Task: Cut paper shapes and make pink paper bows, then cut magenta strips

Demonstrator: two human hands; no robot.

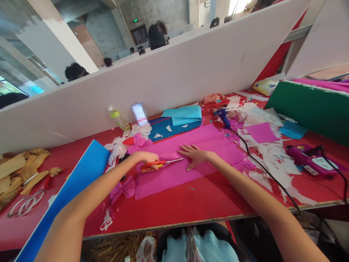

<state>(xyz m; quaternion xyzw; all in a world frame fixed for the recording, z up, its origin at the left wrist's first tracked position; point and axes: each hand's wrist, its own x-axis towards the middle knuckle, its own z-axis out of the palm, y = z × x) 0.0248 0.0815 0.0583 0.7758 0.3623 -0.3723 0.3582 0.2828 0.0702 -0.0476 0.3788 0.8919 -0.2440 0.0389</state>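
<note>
My left hand (149,160) is wrapped round the handles of red-and-yellow scissors (163,163), whose blades point right over the magenta sheet (160,182). Just past the blade tips, my right hand (195,155) lies flat on that sheet with fingers spread. The sheet looks like thin paper or cloth; I cannot tell which. Magenta bows (124,190) and white ruffled pieces (117,145) lie to the left of it. A teal sheet (174,129) and a folded light-blue sheet (188,114) sit behind it.
On the red table (188,203), a blue glue gun (224,117) trails a black cord near my right arm. White scraps (280,156) and a purple corded device (312,160) are at right. A bottle (118,118) and phone (139,114) stand by the white partition (174,80); a blue board (79,182) is left.
</note>
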